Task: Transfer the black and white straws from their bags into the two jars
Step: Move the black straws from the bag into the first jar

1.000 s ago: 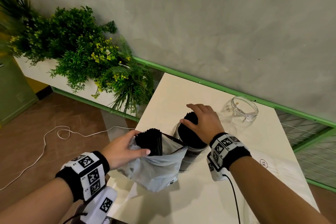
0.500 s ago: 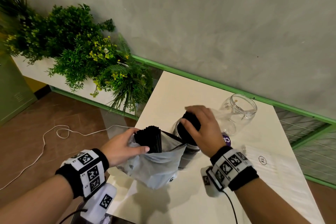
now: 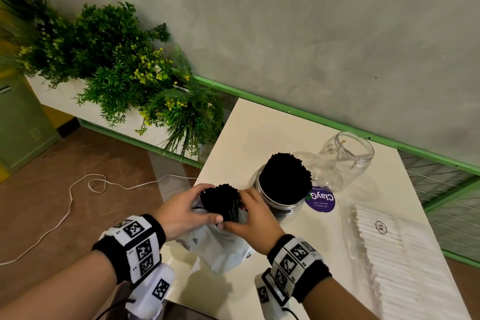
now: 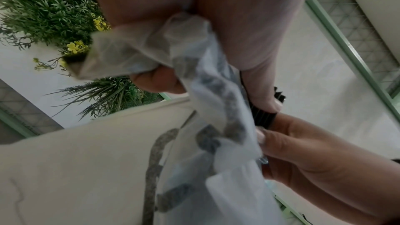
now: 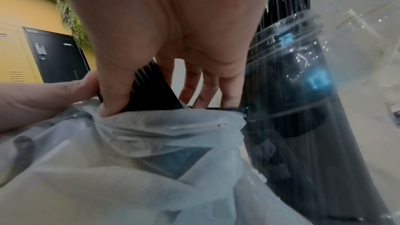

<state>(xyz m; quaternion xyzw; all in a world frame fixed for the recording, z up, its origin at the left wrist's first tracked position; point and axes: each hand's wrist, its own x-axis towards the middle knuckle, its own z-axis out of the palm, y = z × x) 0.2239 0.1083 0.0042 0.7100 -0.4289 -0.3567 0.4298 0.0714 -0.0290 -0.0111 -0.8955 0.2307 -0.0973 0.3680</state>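
Observation:
A translucent white bag (image 3: 218,249) stands at the table's near left edge with a bundle of black straws (image 3: 220,200) sticking out of its mouth. My left hand (image 3: 197,205) grips the bag and bundle from the left. My right hand (image 3: 241,213) pinches the same bundle from the right, thumb on the straws (image 5: 147,85) at the bag mouth (image 5: 151,143). Just behind stands a clear jar (image 3: 283,205) packed with black straws (image 3: 285,179). An empty clear jar (image 3: 345,156) sits farther right. A flat clear bag of white straws (image 3: 384,241) lies on the right.
The cream table (image 3: 259,132) is small and its left edge (image 3: 207,171) is close to the bag. A round purple label (image 3: 320,199) lies beside the full jar. Green plants (image 3: 117,73) and a white cord (image 3: 78,205) on the floor are off to the left.
My right hand left the top of the straws in the jar and came down onto the bundle in the bag. My left hand closed tighter round the bag mouth.

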